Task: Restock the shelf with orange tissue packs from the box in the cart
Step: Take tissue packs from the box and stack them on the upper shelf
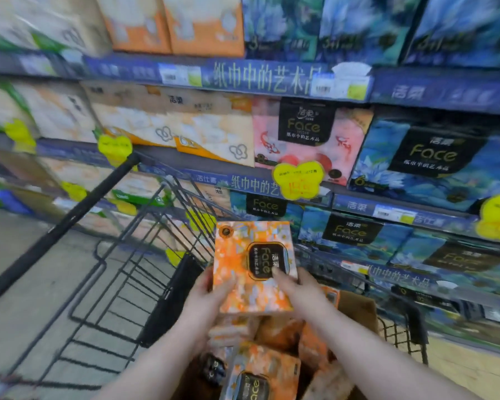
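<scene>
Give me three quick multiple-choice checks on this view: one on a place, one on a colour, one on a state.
1. Where is the held orange tissue pack? A. on a shelf B. in the air over the cart C. on the floor
2. What colour are the butterfly-shaped price tags? A. red B. white C. yellow
3. What holds the pack? A. left grip and right grip together B. one grip only C. nothing
Key: B, it hangs above the box; C, the tags are plainly yellow; A, both curl round its lower corners.
</scene>
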Demonstrator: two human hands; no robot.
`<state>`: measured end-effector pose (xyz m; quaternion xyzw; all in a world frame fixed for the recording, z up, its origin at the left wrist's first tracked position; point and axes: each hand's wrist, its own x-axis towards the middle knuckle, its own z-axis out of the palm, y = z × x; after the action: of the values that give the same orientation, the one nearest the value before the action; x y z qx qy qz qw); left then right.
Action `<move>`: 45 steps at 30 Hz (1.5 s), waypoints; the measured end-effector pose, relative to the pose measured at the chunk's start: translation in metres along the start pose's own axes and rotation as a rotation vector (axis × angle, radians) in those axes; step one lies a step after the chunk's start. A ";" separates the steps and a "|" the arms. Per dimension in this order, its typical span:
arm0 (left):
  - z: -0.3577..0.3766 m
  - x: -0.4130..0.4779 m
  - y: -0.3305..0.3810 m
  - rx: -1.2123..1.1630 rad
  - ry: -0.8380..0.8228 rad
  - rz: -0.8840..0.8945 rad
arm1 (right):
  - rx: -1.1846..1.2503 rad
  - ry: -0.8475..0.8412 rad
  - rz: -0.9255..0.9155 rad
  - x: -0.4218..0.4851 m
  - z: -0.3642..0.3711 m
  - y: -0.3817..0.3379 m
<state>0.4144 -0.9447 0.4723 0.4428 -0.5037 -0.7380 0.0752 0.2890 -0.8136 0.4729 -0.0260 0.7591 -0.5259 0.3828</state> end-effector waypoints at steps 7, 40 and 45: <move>-0.014 -0.059 0.062 -0.004 0.019 0.244 | -0.050 -0.082 -0.266 -0.047 0.003 -0.075; -0.422 -0.327 0.160 0.015 0.417 0.727 | -0.094 -0.431 -0.760 -0.331 0.385 -0.199; -0.463 -0.329 0.182 0.027 0.423 0.770 | -0.118 -0.407 -0.821 -0.344 0.431 -0.231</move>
<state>0.8874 -1.1626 0.7632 0.3650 -0.6152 -0.5424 0.4405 0.7102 -1.1004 0.7860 -0.4489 0.6239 -0.5743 0.2818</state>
